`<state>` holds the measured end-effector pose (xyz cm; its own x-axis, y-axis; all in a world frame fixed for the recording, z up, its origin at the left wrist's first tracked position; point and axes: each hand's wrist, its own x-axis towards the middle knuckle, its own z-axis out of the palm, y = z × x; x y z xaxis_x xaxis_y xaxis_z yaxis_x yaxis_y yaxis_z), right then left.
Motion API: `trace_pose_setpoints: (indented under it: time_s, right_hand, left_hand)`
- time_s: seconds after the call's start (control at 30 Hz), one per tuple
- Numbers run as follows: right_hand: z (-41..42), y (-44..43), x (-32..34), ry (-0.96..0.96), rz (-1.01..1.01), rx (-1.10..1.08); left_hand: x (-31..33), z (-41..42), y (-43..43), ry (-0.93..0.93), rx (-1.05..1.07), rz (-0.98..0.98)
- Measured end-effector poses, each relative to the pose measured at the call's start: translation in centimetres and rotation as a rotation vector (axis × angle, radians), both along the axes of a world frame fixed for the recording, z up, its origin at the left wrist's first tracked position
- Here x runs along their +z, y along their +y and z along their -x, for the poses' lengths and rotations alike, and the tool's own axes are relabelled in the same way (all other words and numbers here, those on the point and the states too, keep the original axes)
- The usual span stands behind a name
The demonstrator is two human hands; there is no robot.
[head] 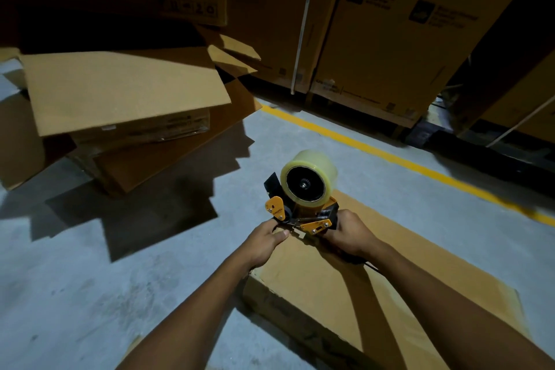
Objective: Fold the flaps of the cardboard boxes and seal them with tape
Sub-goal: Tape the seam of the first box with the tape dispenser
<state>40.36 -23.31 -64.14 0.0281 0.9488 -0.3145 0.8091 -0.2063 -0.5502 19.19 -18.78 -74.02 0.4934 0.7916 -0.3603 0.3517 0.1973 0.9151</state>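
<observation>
1. A flat box (330,279) of brown cardboard lies closed on the grey concrete floor (120,264), running from the lower right of the view up toward the middle.
2. A yellow and black tape dispenser (300,213) stands at the far end of that box, its front end down on the cardboard. Its roll of clear tape (309,177) is raised and faces the camera.
3. The right hand (350,234) has its grip closed fully round the dispenser's handle, fingers wrapped and knuckles up.
4. The left hand (265,242) sits just beside the dispenser's front end at the box's far left corner. Its grip is on the cardboard, with the thumb lying on top and the fingers curled over the edge. Whether those fingers also touch the tape I cannot tell.
5. To the left, well apart, an open box (120,90) rests tilted on other flattened cardboard, one wide flap spread out.
6. A yellow line (390,156) crosses the floor beyond the hands.
7. Behind it stand tall printed cartons (390,24), one bound with a white strap (304,24).
</observation>
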Motion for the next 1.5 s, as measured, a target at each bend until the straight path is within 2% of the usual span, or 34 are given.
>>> trace_pose_setpoints:
  time_s: [0.23,0.37,0.53,0.6,0.73,0.9,1.07,1.2,1.4,1.5]
  right_hand:
    - [-4.6,-3.0,-0.7,-0.138,0.072,0.02]
    - [-7.2,-5.0,-0.8,-0.182,0.11,-0.069]
    - [-7.0,-4.9,-2.0,-0.086,0.118,-0.057]
    - [-6.3,-4.8,-1.4,-0.038,0.117,-0.066]
    - [-5.4,-4.9,-0.4,0.045,0.232,-0.109]
    - [-5.2,-4.7,-1.0,0.104,0.294,-0.163]
    - [-6.3,-3.6,-4.6,-0.029,0.256,-0.091]
    - [-6.4,-5.1,-1.2,-0.047,0.221,-0.081]
    - [-9.9,-9.2,-0.5,-0.148,0.274,-0.052]
    - [-9.5,-9.2,0.4,-0.158,0.283,-0.065]
  left_hand:
    - [0.7,-0.1,-0.4,-0.055,0.011,-0.015]
    - [1.3,-0.2,-0.5,-0.067,-0.007,-0.031]
    - [1.4,0.2,1.2,-0.037,-0.015,-0.07]
    - [1.6,0.3,1.8,0.039,-0.07,-0.183]
    - [2.1,-0.5,1.2,0.457,-0.373,-0.784]
    - [3.4,-1.9,0.7,0.687,-0.57,-1.001]
    - [3.5,-1.8,0.9,0.676,-0.605,-1.022]
    - [2.8,-1.6,1.2,0.722,-0.62,-1.017]
    - [2.6,-2.9,-0.3,0.9,-0.611,-0.98]
    - [3.2,-4.3,-2.8,0.824,-0.693,-0.991]
